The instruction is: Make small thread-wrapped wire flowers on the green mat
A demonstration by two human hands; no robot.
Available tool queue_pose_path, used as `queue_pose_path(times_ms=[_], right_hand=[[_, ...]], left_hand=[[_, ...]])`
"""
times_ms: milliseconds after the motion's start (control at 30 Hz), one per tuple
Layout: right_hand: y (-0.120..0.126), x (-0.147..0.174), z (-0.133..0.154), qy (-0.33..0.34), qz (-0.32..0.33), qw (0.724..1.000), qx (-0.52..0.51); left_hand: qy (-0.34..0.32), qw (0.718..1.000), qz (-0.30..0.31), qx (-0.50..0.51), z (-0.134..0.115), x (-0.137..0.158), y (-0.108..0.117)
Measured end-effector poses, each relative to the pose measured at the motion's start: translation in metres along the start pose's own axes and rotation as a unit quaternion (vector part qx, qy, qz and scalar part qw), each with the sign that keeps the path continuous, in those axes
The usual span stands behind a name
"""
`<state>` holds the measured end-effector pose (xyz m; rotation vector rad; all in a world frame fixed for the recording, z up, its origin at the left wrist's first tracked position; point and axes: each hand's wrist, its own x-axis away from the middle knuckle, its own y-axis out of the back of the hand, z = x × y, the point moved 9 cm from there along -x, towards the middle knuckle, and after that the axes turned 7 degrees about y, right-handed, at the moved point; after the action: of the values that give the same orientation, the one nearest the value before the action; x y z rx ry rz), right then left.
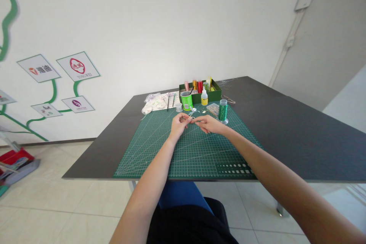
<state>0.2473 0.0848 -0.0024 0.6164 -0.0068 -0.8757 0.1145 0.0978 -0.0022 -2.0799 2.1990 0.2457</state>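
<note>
My left hand (179,125) is closed in a pinch over the cutting mat, thumb and index finger on a small, pale, looped piece (193,117). From the other side my right hand (210,124) meets it, index finger reaching to the same piece and the other fingers bent beneath. Whatever lies between the right fingertips is too small to make out. Just beyond the right hand stands a spool of shiny green thread (222,110). A green tin (187,101) with a dark stick in it is behind the left hand, and small white bits lie near its foot.
A green cutting mat (188,152) covers part of the dark table (286,129). At the back are a green box (216,95) with coloured thread spools, a glue bottle (204,97), a clear jar (178,107), a flat clear case (212,108), and white material (156,103) with thin brushes.
</note>
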Motion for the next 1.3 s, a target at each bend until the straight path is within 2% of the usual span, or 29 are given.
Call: queue_pose_path(times_ms=[1300], right_hand=[[0.0001,-0.0007,-0.0028,0.011,0.004,1.0,-0.003]], left_hand=[[0.006,1.0,0.001,-0.019,-0.0049,0.0049,-0.0009]])
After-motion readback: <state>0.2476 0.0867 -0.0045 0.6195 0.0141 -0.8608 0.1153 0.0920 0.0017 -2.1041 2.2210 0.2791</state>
